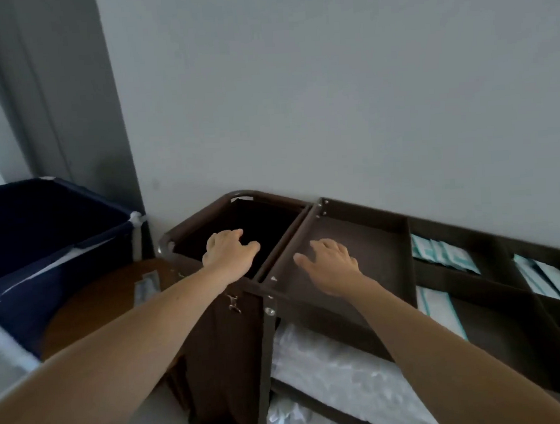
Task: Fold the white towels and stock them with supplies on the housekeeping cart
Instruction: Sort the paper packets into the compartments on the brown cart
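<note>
A dark brown housekeeping cart (404,224) stands against the wall. My left hand (230,252) hovers, fingers apart and holding nothing, over the cart's dark laundry bag (221,346) at its left end. My right hand (331,264) is spread over the bare top tray (372,239), palm down, also holding nothing. White folded linen (331,375) lies on the cart's lower shelves. White and teal supply packets (438,251) sit in the compartments to the right.
A navy fabric bin (44,232) on a white frame stands at the left. A round wooden table (107,301) with a small packet on it sits between the bin and the cart. A grey curtain hangs at the far left.
</note>
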Demonstrator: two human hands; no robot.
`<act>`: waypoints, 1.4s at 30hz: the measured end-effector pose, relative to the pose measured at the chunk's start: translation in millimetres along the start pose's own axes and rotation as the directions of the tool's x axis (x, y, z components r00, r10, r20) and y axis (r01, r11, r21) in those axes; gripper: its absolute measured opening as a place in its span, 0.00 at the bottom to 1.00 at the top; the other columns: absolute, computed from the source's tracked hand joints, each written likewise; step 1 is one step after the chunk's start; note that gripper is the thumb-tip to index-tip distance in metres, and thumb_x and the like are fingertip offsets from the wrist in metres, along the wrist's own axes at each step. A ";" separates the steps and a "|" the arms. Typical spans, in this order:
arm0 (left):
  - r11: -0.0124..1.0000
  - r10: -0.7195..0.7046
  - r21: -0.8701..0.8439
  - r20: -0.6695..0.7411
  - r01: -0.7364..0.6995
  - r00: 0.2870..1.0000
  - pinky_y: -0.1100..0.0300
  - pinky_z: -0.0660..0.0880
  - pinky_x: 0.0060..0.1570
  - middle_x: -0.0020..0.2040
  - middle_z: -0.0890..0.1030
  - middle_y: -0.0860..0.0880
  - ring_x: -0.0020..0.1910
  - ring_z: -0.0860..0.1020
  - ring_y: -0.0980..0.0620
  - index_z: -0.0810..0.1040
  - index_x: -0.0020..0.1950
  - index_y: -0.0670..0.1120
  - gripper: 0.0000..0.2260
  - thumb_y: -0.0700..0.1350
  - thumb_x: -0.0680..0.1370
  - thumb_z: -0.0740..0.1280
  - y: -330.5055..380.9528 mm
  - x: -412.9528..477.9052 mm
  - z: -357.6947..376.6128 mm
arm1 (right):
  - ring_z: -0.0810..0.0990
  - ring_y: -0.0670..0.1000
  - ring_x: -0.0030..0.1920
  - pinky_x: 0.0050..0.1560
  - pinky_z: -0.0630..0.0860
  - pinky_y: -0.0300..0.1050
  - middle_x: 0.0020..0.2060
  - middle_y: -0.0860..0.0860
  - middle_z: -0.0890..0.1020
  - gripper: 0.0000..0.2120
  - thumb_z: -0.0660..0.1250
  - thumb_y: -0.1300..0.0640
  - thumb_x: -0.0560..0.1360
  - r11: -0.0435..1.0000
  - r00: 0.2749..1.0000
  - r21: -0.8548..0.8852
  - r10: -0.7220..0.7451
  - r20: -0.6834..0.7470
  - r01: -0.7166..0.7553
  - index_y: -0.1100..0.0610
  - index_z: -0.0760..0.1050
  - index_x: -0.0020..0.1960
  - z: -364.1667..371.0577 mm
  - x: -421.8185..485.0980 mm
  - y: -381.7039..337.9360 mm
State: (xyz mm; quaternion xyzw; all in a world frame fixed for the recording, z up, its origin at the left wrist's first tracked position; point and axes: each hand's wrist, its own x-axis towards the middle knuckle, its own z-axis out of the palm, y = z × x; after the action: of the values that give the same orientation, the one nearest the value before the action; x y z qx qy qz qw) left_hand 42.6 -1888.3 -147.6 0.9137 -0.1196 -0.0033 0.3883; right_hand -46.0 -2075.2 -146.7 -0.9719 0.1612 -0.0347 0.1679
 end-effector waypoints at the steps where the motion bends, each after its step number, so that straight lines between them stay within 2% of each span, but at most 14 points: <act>1: 0.999 -0.034 0.015 0.005 0.033 0.999 0.39 0.61 0.73 0.78 0.63 0.47 0.78 0.57 0.43 0.63 0.78 0.49 0.27 0.54 0.81 0.61 -31.0 8.1 -23.6 | 0.55 0.57 0.78 0.74 0.57 0.63 0.79 0.52 0.59 0.33 0.52 0.34 0.80 0.999 0.999 -0.009 -0.033 0.021 0.033 0.52 0.58 0.79 14.1 11.6 -35.0; 3: 0.997 -0.075 0.023 0.041 0.075 0.996 0.39 0.61 0.72 0.78 0.62 0.45 0.78 0.57 0.41 0.64 0.78 0.48 0.26 0.54 0.80 0.61 -59.3 13.4 -43.3 | 0.53 0.57 0.79 0.75 0.55 0.64 0.79 0.52 0.58 0.33 0.51 0.34 0.81 0.999 0.998 -0.009 -0.041 0.041 0.042 0.52 0.57 0.79 23.3 18.9 -64.3; 7: 0.985 -0.173 0.026 0.024 0.172 0.985 0.40 0.69 0.67 0.70 0.71 0.42 0.70 0.68 0.39 0.73 0.69 0.47 0.20 0.54 0.80 0.61 -149.1 35.6 -117.8 | 0.50 0.55 0.80 0.76 0.51 0.64 0.80 0.51 0.55 0.32 0.51 0.35 0.82 0.995 0.992 -0.017 -0.096 0.086 0.098 0.51 0.55 0.80 65.2 46.6 -165.9; 12: 0.957 -0.290 0.008 0.004 0.290 0.957 0.42 0.63 0.72 0.77 0.63 0.44 0.77 0.58 0.40 0.62 0.79 0.47 0.29 0.54 0.80 0.61 -239.6 54.6 -191.0 | 0.52 0.55 0.79 0.76 0.54 0.62 0.79 0.51 0.58 0.32 0.51 0.35 0.82 0.980 0.975 -0.034 -0.193 0.109 0.198 0.51 0.58 0.79 108.9 77.6 -274.8; 20: 0.920 -0.390 -0.034 0.027 0.391 0.920 0.43 0.67 0.69 0.77 0.63 0.43 0.73 0.64 0.40 0.59 0.80 0.48 0.31 0.55 0.80 0.61 -319.3 120.7 -225.1 | 0.60 0.58 0.76 0.72 0.60 0.62 0.76 0.54 0.63 0.32 0.53 0.34 0.80 0.957 0.941 -0.033 -0.275 0.198 0.287 0.51 0.62 0.78 164.3 159.0 -368.8; 24: 0.898 -0.435 -0.029 0.086 0.439 0.896 0.43 0.70 0.67 0.74 0.67 0.44 0.69 0.70 0.40 0.59 0.80 0.48 0.31 0.55 0.79 0.62 -348.8 167.8 -223.5 | 0.70 0.60 0.70 0.67 0.69 0.58 0.70 0.57 0.72 0.31 0.55 0.36 0.80 0.962 0.937 -0.002 -0.266 0.225 0.274 0.56 0.68 0.73 192.5 231.0 -402.3; 26: 0.882 -0.466 -0.028 0.092 0.470 0.880 0.45 0.74 0.62 0.68 0.73 0.44 0.64 0.75 0.42 0.60 0.79 0.48 0.30 0.55 0.79 0.62 -361.9 197.4 -230.4 | 0.75 0.59 0.65 0.62 0.73 0.55 0.66 0.57 0.76 0.30 0.57 0.36 0.80 0.962 0.925 0.023 -0.268 0.270 0.272 0.57 0.71 0.71 207.5 269.5 -420.3; 29: 0.877 -0.479 -0.002 0.083 0.481 0.874 0.55 0.78 0.45 0.55 0.79 0.47 0.49 0.80 0.49 0.70 0.72 0.49 0.23 0.54 0.78 0.63 -376.3 243.9 -247.4 | 0.79 0.55 0.53 0.49 0.73 0.48 0.55 0.54 0.81 0.26 0.60 0.38 0.80 0.966 0.891 0.077 -0.259 0.373 0.248 0.58 0.76 0.63 230.3 317.3 -441.3; 31: 0.881 -0.473 0.019 0.072 0.473 0.878 0.58 0.74 0.36 0.48 0.79 0.49 0.43 0.79 0.52 0.75 0.64 0.48 0.17 0.54 0.78 0.64 -385.2 273.6 -253.6 | 0.79 0.53 0.46 0.46 0.74 0.48 0.45 0.52 0.80 0.22 0.61 0.39 0.79 0.970 0.877 0.106 -0.242 0.415 0.217 0.58 0.77 0.56 246.7 342.8 -448.1; 33: 0.880 -0.473 0.009 0.091 0.475 0.876 0.62 0.70 0.30 0.42 0.78 0.53 0.38 0.78 0.54 0.76 0.59 0.47 0.14 0.53 0.78 0.64 -396.2 299.2 -252.0 | 0.79 0.53 0.44 0.46 0.76 0.48 0.41 0.51 0.79 0.19 0.63 0.40 0.79 0.980 0.873 0.109 -0.200 0.445 0.169 0.57 0.76 0.48 264.8 364.4 -450.5; 34: 0.881 -0.472 0.015 0.109 0.474 0.875 0.63 0.69 0.30 0.41 0.77 0.54 0.39 0.78 0.54 0.76 0.58 0.47 0.13 0.53 0.79 0.64 -402.8 310.2 -248.5 | 0.80 0.53 0.44 0.45 0.76 0.47 0.41 0.51 0.79 0.19 0.64 0.41 0.78 0.985 0.870 0.097 -0.171 0.463 0.142 0.57 0.75 0.46 274.4 373.9 -450.8; 36: 0.876 -0.477 0.009 0.173 0.483 0.862 0.63 0.70 0.32 0.43 0.80 0.53 0.41 0.80 0.54 0.77 0.59 0.47 0.14 0.53 0.78 0.64 -418.5 330.3 -236.9 | 0.81 0.55 0.46 0.45 0.76 0.47 0.45 0.54 0.80 0.19 0.65 0.41 0.78 0.994 0.855 0.066 -0.104 0.507 0.082 0.58 0.77 0.50 293.6 391.3 -449.5; 39: 0.860 -0.486 -0.018 0.280 0.510 0.828 0.58 0.73 0.35 0.42 0.81 0.49 0.39 0.80 0.51 0.79 0.49 0.46 0.11 0.52 0.78 0.64 -445.6 363.9 -216.8 | 0.80 0.56 0.49 0.42 0.71 0.45 0.51 0.57 0.81 0.22 0.65 0.41 0.77 0.999 0.830 0.022 -0.042 0.556 0.036 0.60 0.79 0.56 321.6 414.7 -445.2; 42: 0.865 -0.472 0.011 0.359 0.502 0.805 0.58 0.72 0.34 0.38 0.80 0.49 0.36 0.80 0.50 0.77 0.40 0.45 0.13 0.52 0.79 0.63 -475.7 400.4 -196.5 | 0.77 0.55 0.43 0.34 0.67 0.44 0.40 0.53 0.77 0.18 0.66 0.40 0.76 0.997 0.805 0.002 0.060 0.590 -0.076 0.56 0.75 0.42 352.9 430.9 -437.9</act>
State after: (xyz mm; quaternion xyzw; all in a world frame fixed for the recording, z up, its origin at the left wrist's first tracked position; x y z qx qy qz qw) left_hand 553.7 -1518.9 -313.5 0.8809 0.0518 -0.2703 0.3851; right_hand 536.5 -1713.6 -325.3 -0.9261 0.1355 0.2724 0.2232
